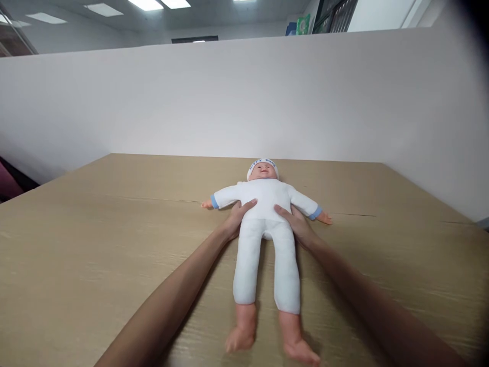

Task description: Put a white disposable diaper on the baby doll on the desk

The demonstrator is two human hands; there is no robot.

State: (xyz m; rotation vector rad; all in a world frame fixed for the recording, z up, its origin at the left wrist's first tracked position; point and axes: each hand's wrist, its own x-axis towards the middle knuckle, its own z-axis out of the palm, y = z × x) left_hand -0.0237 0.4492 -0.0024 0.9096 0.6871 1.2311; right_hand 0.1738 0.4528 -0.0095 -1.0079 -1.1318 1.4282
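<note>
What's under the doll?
Tan tabletop under the doll, visible between its legs. What's beneath its torso is covered. The left hand and right hand hold its sides; how far they reach under is hidden.

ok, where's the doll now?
Head view, just right of centre: the doll lies face up on the table, left hand and right hand on its sides.

A broad tan tabletop (95, 265) spreads across the view, flat and faintly glossy, with a thin, broken seam (353, 214) running crosswise past its middle. Directly on it lies 1 baby doll (265, 200) in white clothes, face up, head toward the far edge. Its 2 arms stretch outward and its 2 legs point nearer; whether both heels touch the surface is hard to tell.
</note>
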